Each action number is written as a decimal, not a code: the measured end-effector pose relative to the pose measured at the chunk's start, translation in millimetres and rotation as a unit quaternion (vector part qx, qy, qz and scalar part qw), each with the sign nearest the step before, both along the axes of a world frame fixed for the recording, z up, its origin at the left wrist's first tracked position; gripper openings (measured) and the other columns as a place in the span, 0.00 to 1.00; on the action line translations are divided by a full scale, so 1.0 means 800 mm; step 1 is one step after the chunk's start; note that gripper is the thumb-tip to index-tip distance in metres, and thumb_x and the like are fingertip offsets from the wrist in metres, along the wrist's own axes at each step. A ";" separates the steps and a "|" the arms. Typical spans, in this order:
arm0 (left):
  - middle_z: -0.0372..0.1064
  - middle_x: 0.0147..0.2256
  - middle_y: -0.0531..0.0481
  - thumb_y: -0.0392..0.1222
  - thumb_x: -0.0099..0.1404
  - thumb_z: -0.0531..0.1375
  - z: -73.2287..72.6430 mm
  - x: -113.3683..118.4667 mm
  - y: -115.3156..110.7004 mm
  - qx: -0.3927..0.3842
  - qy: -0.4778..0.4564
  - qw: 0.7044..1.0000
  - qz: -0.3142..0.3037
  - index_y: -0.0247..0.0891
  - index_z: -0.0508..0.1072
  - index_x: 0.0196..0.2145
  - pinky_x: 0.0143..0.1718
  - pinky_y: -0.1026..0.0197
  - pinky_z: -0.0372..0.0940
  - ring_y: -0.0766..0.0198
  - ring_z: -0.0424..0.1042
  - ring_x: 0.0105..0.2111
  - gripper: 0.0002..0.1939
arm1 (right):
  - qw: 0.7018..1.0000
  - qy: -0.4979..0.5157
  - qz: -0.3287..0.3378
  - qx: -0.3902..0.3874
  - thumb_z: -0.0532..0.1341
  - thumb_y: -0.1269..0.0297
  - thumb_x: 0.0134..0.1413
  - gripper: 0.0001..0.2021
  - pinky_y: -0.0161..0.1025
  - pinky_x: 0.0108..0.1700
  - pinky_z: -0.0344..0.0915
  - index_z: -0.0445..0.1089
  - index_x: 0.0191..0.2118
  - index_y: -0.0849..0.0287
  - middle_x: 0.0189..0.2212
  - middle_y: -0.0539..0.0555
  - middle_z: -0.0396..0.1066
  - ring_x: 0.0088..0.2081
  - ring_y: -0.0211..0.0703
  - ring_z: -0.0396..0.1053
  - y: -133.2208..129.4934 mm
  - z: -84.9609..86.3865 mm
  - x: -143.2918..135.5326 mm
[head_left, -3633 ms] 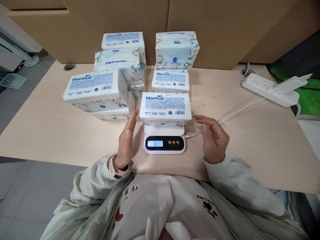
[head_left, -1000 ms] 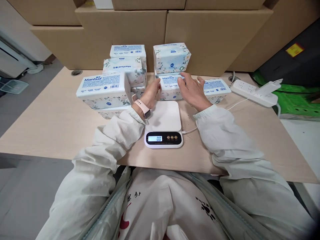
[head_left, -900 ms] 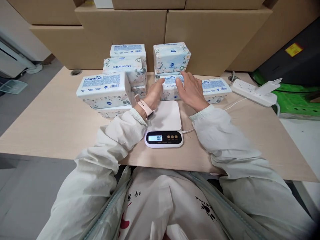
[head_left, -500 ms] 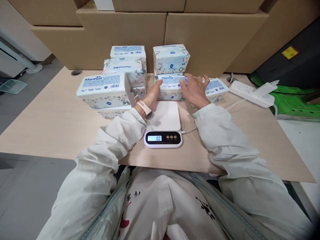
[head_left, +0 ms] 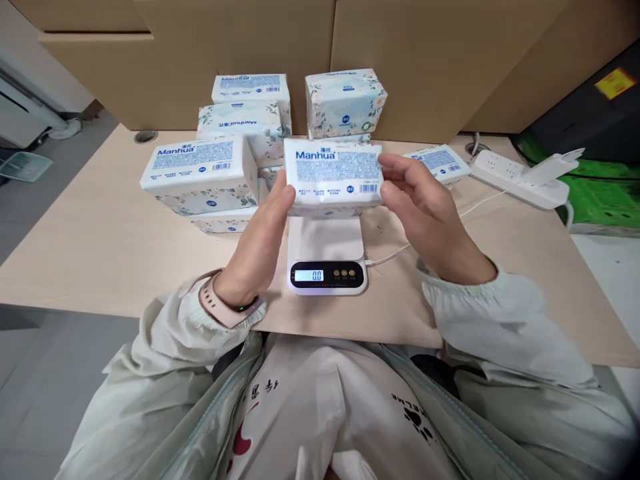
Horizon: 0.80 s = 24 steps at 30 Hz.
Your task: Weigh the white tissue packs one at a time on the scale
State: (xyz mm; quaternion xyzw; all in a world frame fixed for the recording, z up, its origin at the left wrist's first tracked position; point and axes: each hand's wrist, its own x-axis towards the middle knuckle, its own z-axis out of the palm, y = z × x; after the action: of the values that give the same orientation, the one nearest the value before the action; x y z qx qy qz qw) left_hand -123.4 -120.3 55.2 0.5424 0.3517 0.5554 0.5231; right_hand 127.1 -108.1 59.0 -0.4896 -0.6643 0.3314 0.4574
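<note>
The left hand (head_left: 255,250) and right hand (head_left: 435,220) held a white-and-blue, oblong, plastic-wrapped pack (head_left: 334,175) above the white, flat plastic scale (head_left: 326,240), reading 0.0; any lowering called for even support.

A: What colours did the central Manhua tissue pack (head_left: 333,177) show?
B: It was white, printed in blue; the rear-right tissue pack (head_left: 345,110) bore flowers and leaves on pale blue.
A: And the digital scale (head_left: 327,241)?
B: It was white, with a black display panel (head_left: 329,275) and gold-coloured buttons (head_left: 345,273).
A: The surroundings?
B: The watch band (head_left: 215,301) was pink, the jacket sleeves (head_left: 505,327) pale green, the cardboard boxes (head_left: 425,67) brown.
</note>
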 end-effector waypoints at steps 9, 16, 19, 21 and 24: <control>0.62 0.74 0.56 0.56 0.81 0.54 -0.004 -0.018 -0.025 -0.125 0.037 0.990 -0.063 0.48 0.73 0.69 0.83 0.37 0.43 0.48 0.47 0.80 0.25 | 0.999 -0.024 0.030 -0.028 0.63 0.44 0.70 0.24 0.62 0.65 0.76 0.72 0.65 0.47 0.67 0.56 0.75 0.67 0.57 0.73 -0.024 -0.025 0.003; 0.48 0.79 0.56 0.67 0.79 0.53 -0.058 -0.040 -0.032 -0.069 0.060 0.996 0.012 0.54 0.64 0.75 0.82 0.40 0.44 0.50 0.43 0.81 0.33 | 0.985 0.017 -0.094 0.144 0.64 0.56 0.72 0.22 0.63 0.68 0.72 0.70 0.68 0.41 0.64 0.54 0.77 0.64 0.54 0.76 -0.046 -0.079 0.016; 0.50 0.79 0.56 0.67 0.80 0.52 -0.082 -0.044 -0.035 -0.018 0.055 0.997 0.051 0.57 0.65 0.74 0.82 0.41 0.45 0.50 0.43 0.81 0.32 | 0.975 0.065 -0.140 0.160 0.64 0.59 0.72 0.21 0.61 0.65 0.74 0.72 0.68 0.42 0.60 0.55 0.80 0.59 0.52 0.79 -0.054 -0.105 0.018; 0.53 0.78 0.58 0.66 0.80 0.52 -0.090 -0.045 -0.036 0.020 0.051 0.997 0.054 0.60 0.66 0.74 0.82 0.42 0.46 0.51 0.45 0.81 0.30 | 0.976 0.073 -0.139 0.152 0.63 0.59 0.73 0.21 0.61 0.64 0.75 0.73 0.67 0.44 0.58 0.55 0.81 0.57 0.52 0.80 -0.058 -0.114 0.017; 0.56 0.77 0.60 0.64 0.81 0.51 -0.090 -0.046 -0.036 0.060 0.042 0.996 0.045 0.62 0.67 0.73 0.82 0.43 0.46 0.52 0.48 0.80 0.27 | 0.977 0.068 -0.140 0.149 0.63 0.58 0.72 0.20 0.61 0.63 0.77 0.74 0.66 0.46 0.56 0.56 0.82 0.55 0.54 0.81 -0.061 -0.116 0.014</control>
State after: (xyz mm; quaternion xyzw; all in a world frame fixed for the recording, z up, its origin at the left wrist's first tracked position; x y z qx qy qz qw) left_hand -159.8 -149.3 -17.2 0.5792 0.3632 0.5756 0.4487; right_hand 138.4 -156.6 -33.9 -0.4802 -0.5989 0.1936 0.6109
